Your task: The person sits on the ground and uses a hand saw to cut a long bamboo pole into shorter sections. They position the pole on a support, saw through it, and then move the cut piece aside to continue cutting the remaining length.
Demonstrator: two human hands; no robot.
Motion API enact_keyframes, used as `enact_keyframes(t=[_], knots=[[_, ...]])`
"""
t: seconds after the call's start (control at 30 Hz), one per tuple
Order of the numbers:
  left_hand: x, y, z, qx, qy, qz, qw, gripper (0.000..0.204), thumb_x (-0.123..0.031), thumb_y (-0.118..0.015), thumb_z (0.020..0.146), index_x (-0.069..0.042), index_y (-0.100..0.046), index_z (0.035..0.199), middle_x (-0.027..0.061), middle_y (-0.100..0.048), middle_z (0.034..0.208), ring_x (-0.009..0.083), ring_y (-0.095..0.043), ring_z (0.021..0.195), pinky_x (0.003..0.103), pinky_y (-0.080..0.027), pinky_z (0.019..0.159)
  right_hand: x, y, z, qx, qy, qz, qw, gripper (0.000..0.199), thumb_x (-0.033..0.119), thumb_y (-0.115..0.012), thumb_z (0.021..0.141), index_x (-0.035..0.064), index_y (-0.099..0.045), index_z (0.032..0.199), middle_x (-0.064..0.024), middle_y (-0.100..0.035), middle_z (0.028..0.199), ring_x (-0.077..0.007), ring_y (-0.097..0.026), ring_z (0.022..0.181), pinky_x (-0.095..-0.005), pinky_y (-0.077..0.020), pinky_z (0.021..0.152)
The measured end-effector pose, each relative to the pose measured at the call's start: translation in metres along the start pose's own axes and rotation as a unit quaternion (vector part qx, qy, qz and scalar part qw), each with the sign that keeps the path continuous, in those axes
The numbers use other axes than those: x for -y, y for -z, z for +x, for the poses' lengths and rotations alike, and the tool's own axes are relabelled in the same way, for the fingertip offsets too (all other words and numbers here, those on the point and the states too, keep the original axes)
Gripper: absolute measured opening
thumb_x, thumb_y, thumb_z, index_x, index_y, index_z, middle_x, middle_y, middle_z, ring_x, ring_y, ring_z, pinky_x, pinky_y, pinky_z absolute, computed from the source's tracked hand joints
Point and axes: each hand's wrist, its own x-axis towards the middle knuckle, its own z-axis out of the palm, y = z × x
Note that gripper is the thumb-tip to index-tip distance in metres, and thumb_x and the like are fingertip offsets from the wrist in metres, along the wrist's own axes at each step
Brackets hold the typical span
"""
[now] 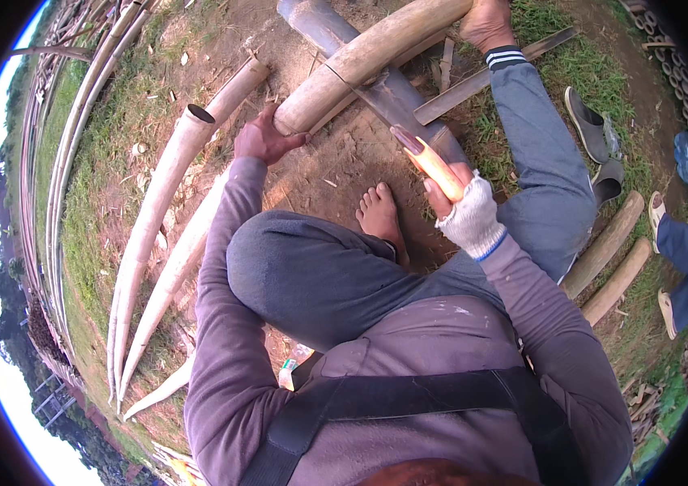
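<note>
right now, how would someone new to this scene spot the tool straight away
Start at the grey-blue trousers, then find the white-gloved right grip between the knees. It holds the tool, whose short, orange handle sets it apart from the long, pale poles.

We note open bare soil (337, 162) at 3 o'clock from the left hand (263, 139), obstructed by bamboo pole (380, 53) at 2, bare foot (379, 215) at 4.
</note>
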Motion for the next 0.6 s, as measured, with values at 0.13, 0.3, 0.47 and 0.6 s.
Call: enact_keyframes(t=[0.13, 0.3, 0.47, 0.6], knots=[[-0.014, 0.016, 0.0, 0.002, -0.002, 0.02, 1.0, 0.116, -0.07, -0.089, 0.068, -0.017, -0.048, 0.163, 0.0205, -0.075, 0.133, 0.0365, -0.071, 0.126, 0.046, -0.055, 0.111, 0.019, -0.075, 0.133, -0.044, 0.032, -0.062, 0.997, 0.045, 0.045, -0.072, 0.1, 0.0003, -0.072, 0.097, -0.028, -0.072, 0.083, -0.0475, -0.073, 0.084, -0.0523, -0.0574, 0.07], [-0.008, 0.011, -0.004, -0.005, 0.009, 0.025, 1.0, 0.116, -0.07, -0.089, 0.069, -0.018, -0.047, 0.163, 0.0216, -0.075, 0.132, 0.0369, -0.072, 0.126, 0.046, -0.055, 0.111, 0.014, 0.003, 0.008, 0.001, 0.016, -0.07, 0.997, 0.037, 0.036, -0.08, 0.096, 0.0013, -0.068, 0.1, -0.0228, -0.067, 0.074, -0.0435, -0.07, 0.071, -0.0492, -0.0547, 0.063], [0.006, 0.0, -0.004, -0.025, -0.008, 0.019, 0.999, 0.108, -0.072, -0.087, 0.069, -0.015, -0.054, 0.155, 0.0215, -0.078, 0.122, 0.039, -0.074, 0.119, 0.048, -0.058, 0.101, 0.02, 0.038, -0.043, 0.004, 0.034, -0.019, 0.999, 0.029, 0.024, -0.083, 0.094, 0.0023, -0.065, 0.1, -0.0196, -0.067, 0.075, -0.0391, -0.07, 0.068, -0.0464, -0.0532, 0.06], [-0.013, 0.002, -0.002, -0.012, -0.022, 0.018, 1.0, 0.116, -0.073, -0.086, 0.068, -0.015, -0.05, 0.161, 0.0225, -0.076, 0.129, 0.0398, -0.072, 0.123, 0.047, -0.057, 0.104, 0.0, -0.066, 0.109, -0.018, -0.006, -0.1, 0.995, 0.045, 0.046, -0.072, 0.099, 0.0008, -0.071, 0.096, -0.0295, -0.071, 0.08, -0.0488, -0.072, 0.08, -0.0529, -0.0575, 0.069]])
